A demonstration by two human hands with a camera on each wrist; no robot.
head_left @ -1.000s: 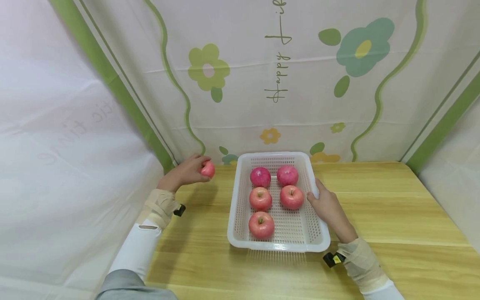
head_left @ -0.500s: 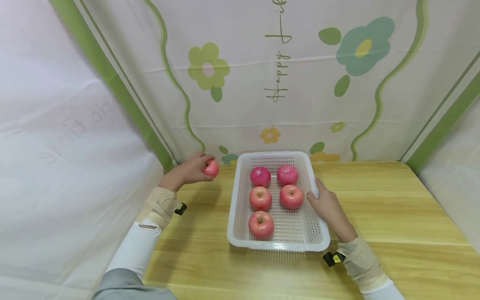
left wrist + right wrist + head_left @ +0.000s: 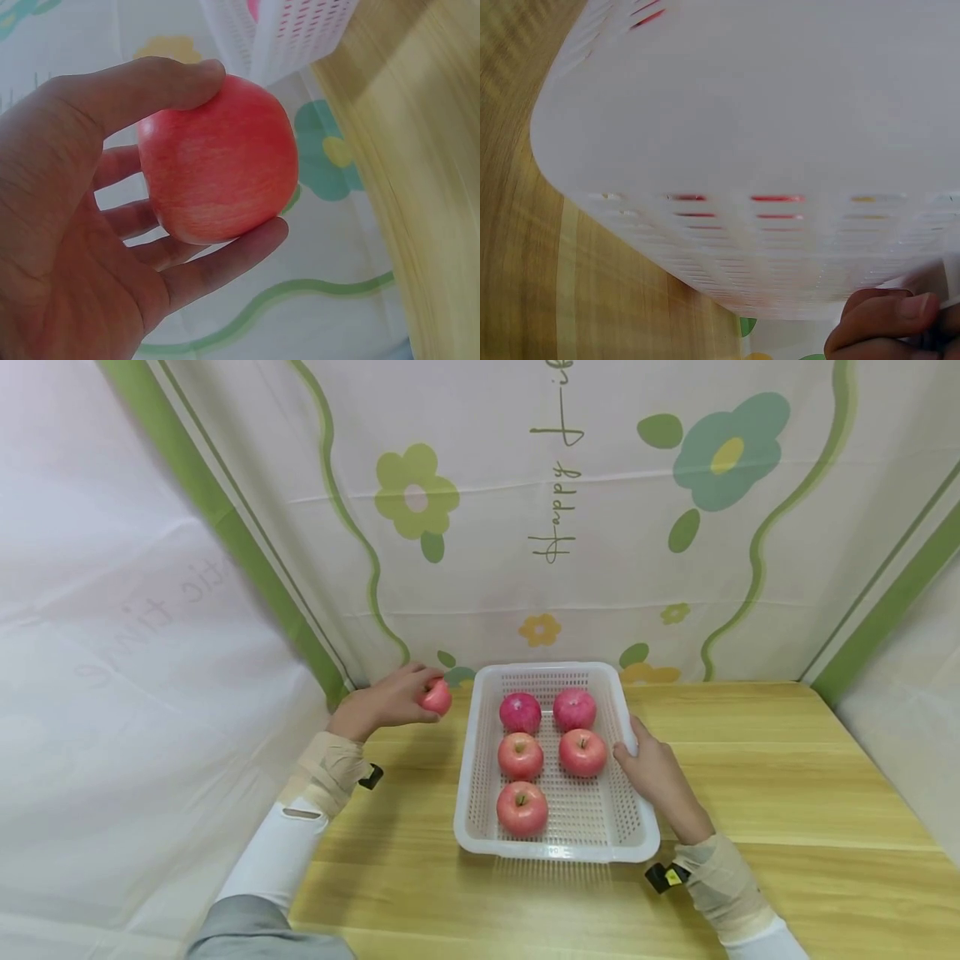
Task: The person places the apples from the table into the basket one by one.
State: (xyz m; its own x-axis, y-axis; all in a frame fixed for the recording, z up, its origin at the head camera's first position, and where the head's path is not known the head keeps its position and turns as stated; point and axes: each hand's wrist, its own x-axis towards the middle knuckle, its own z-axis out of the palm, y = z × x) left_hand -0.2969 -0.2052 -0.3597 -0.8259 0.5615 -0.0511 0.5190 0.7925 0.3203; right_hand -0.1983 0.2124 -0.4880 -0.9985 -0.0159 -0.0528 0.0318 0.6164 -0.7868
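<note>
My left hand (image 3: 393, 697) grips a red apple (image 3: 225, 161) between thumb and fingers, just left of the basket in the head view. The white plastic basket (image 3: 467, 777) has perforated walls and floor. Inside it, several apples lie in two columns: two deep-pink ones at the back, such as the left one (image 3: 521, 712), and lighter red ones in front, such as the nearest apple (image 3: 522, 809). At the basket's right rim, my right hand (image 3: 656, 768) holds on, thumb over the edge. In the right wrist view its curled fingers (image 3: 885, 322) show beside the basket's outer wall.
A wooden table (image 3: 787, 785) carries the basket and extends to both sides. Behind it hangs a white curtain (image 3: 480, 577) printed with flowers, touching the table's back edge. Another white sheet (image 3: 135, 693) closes the left side.
My left hand has moved a little to the right with the apple, closer to the basket. The right hand and the basket stay practically where they were.
</note>
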